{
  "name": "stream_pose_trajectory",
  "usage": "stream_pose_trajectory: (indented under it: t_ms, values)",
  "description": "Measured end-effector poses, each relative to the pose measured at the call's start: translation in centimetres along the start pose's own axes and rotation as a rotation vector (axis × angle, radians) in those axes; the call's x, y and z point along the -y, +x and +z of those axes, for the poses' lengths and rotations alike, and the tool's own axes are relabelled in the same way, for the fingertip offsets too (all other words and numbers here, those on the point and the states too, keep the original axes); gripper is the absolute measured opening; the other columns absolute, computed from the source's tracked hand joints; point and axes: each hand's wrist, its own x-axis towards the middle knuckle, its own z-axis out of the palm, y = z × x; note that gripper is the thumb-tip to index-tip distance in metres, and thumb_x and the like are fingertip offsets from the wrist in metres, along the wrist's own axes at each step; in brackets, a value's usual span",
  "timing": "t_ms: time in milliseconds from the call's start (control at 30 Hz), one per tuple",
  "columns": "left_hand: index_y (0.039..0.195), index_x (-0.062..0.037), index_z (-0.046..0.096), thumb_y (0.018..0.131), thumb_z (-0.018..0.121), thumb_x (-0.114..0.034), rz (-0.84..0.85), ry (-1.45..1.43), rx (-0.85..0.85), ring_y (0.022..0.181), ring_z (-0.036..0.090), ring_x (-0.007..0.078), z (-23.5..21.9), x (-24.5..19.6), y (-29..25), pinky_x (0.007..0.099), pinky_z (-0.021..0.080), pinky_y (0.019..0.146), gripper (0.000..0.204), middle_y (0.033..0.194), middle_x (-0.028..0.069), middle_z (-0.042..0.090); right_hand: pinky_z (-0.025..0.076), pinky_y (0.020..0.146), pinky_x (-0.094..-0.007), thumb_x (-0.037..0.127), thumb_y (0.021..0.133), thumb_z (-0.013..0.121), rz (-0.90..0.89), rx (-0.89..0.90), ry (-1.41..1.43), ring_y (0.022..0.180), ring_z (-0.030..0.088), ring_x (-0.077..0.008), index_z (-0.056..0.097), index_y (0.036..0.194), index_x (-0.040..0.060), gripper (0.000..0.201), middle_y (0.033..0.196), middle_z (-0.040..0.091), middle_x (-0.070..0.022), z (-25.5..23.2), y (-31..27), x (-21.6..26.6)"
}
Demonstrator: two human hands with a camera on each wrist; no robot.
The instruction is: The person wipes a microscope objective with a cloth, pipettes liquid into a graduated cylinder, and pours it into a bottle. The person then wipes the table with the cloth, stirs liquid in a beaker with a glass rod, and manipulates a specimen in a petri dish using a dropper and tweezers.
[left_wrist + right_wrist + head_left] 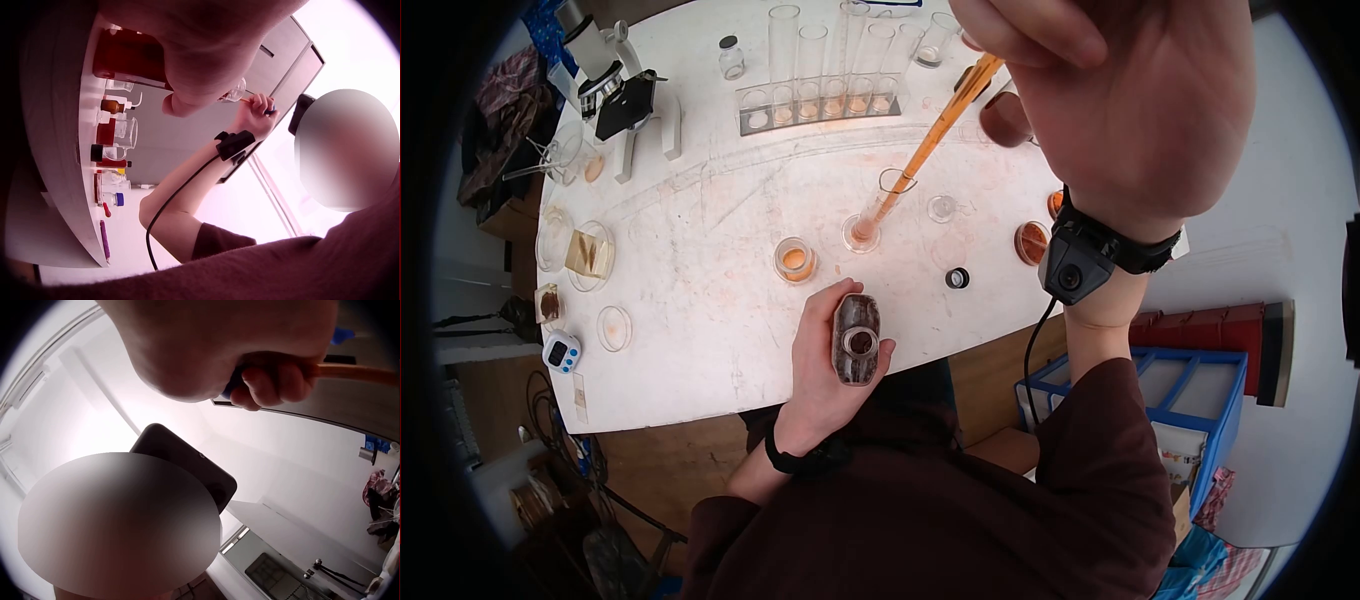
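Note:
My left hand [825,350] grips a flat-sided glass bottle [857,372] at the near table edge, its uncapped round mouth facing up. Dark red-brown liquid shows through the bottle [128,59] in the left wrist view. Raised high, my right hand [1140,100] holds the upper end of a long graduated pipette [940,125] filled with orange liquid. Part of something blue [234,384] shows in that fist. Slanting down, the pipette's lower end overlaps the mouth of a glass cylinder [897,181] on a round foot, with orange at its bottom.
Nearby are a jar of orange material [796,262], a black cap [957,278] and a small clear dish [941,208]. A test tube rack [820,117] and a microscope [625,105] stand farther back. Petri dishes [613,328] and a timer [561,352] lie left.

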Motion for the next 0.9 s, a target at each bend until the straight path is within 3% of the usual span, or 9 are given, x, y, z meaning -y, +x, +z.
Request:
stream_pose_trajectory:
  t_ms: [367,433,900]
  values:
    - [0.152,-0.0044,0.045,0.085,0.082,-0.002,0.002,-0.016,-0.004,0.121,0.057,0.0182,0.0,0.1,0.0,0.0349,0.048,0.106,0.076,0.145,0.0124,0.056,0.037,0.053,-0.0230,0.067,0.110,0.035,-0.023,0.030,0.004,0.055,0.045,-0.0085,0.059,0.133,0.0012,0.074,0.072,0.052,0.0017,0.4,-0.1,0.6]
    - [0.147,-0.0014,0.046,0.084,0.084,-0.002,0.023,0.021,-0.001,0.121,0.063,0.0279,0.0,-0.2,0.2,0.0385,0.053,0.103,0.074,0.138,0.0179,0.056,0.037,0.053,-0.0230,0.067,0.110,0.035,-0.028,0.036,0.006,0.055,0.045,-0.0085,0.059,0.133,0.0014,0.073,0.072,0.053,0.0017,0.6,0.0,0.6]
    - [0.147,-0.0011,0.046,0.085,0.084,-0.002,0.030,0.014,-0.004,0.118,0.064,0.0266,0.0,-0.3,0.2,0.0380,0.054,0.102,0.072,0.137,0.0172,0.056,0.037,0.053,-0.0231,0.065,0.111,0.036,-0.062,0.079,0.020,0.055,0.045,-0.0086,0.059,0.131,0.0025,0.070,0.072,0.053,0.0020,1.8,0.4,0.7]
